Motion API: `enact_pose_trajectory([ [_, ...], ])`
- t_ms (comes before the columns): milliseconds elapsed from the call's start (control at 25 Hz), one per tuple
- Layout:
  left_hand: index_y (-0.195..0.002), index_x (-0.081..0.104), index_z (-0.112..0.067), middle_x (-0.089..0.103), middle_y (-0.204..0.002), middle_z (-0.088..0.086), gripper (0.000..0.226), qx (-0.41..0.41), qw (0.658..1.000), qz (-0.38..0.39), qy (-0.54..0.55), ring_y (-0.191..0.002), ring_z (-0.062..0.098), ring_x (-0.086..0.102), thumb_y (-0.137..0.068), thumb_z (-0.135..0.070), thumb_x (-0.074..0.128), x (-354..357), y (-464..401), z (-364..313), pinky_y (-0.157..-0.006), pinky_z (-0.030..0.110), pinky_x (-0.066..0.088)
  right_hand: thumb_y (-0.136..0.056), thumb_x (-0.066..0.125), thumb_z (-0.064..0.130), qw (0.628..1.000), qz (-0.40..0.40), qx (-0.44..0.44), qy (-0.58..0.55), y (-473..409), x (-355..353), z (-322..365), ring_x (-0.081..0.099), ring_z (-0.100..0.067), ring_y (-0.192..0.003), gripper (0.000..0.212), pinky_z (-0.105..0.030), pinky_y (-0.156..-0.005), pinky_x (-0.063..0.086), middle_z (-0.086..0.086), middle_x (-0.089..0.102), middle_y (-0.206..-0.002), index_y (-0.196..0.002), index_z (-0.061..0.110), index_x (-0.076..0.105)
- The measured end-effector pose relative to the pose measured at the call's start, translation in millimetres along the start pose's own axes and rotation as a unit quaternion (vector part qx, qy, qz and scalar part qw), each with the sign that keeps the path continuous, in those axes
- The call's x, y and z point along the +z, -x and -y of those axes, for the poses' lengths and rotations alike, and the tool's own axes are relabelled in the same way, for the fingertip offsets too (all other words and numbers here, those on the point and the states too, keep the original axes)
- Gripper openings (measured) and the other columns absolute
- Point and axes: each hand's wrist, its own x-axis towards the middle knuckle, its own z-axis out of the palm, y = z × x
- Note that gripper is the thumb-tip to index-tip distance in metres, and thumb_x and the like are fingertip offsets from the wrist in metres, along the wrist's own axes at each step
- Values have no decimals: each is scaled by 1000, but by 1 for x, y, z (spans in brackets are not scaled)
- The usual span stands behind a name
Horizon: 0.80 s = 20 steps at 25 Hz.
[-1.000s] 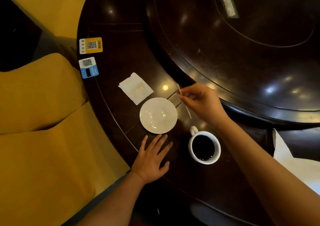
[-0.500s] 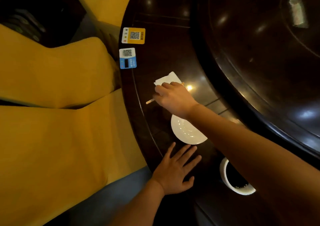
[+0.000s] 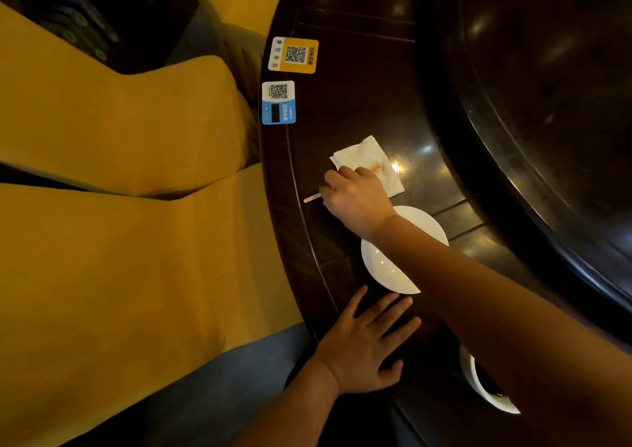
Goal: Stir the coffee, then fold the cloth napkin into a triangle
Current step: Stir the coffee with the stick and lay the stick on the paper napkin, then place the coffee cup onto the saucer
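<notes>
White napkin [image 3: 367,164] lay near the dark table's [image 3: 359,104] curved edge, bare tabletop beyond it, right hand [image 3: 357,200] reached over its near corner pinching a stir stick [image 3: 312,198], left hand [image 3: 364,347] flat with fingers spread, coffee cup [image 3: 485,392] nearest the person.

Glossy dark wood table [image 3: 359,104], glazed white saucer [image 3: 383,268], matt creased napkin [image 3: 362,154] (cloth or paper, unclear).

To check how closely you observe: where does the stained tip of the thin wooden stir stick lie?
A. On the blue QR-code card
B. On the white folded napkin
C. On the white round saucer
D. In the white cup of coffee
B: the right hand holds the thin wooden stir stick, and its orange-stained tip shows past the knuckles on the white folded napkin, not on the saucer or card.
</notes>
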Motion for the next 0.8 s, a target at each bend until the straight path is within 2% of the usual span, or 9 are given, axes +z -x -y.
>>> enact_pose_trajectory([
  [160,-144,28,-27,28,-153,3,67,-4,1000,10,-15,-141,22,20,-84,-55,41,-2,-1,0,-110,56,24,-90,56,21,999,-17,25,-22,17,11,8,59,-28,-95,27,-37,-74,50,-11,63,-108,-111,6,63],
  [400,-140,36,-27,40,-146,3,64,-6,1000,12,-9,-137,22,31,-82,-53,45,-4,0,-1,-107,57,30,-94,45,27,993,-32,73,-85,27,-5,15,57,-30,-99,35,-40,-80,46,-13,61,-113,-118,6,56],
  [520,-131,49,-29,51,-137,1,58,-11,1000,2,-23,-132,21,40,-79,-54,45,-5,-2,-2,-107,54,32,-93,44,29,981,-59,139,-122,53,-24,18,56,-29,-98,34,-39,-78,44,-12,61,-112,-116,8,56],
  [680,-127,56,-28,56,-133,2,57,-7,999,10,-30,-127,21,47,-77,-53,43,-9,2,-2,-106,51,22,-90,53,30,946,-74,267,-169,120,-46,26,56,-31,-105,36,-43,-82,46,-14,60,-118,-120,10,57],
  [800,-132,50,-27,46,-143,5,61,-28,999,-20,-33,-135,21,37,-76,-52,48,-10,-2,8,-112,55,19,-86,57,37,907,-53,366,-202,177,-54,35,51,-30,-113,47,-44,-87,45,-13,55,-126,-127,15,52],
])
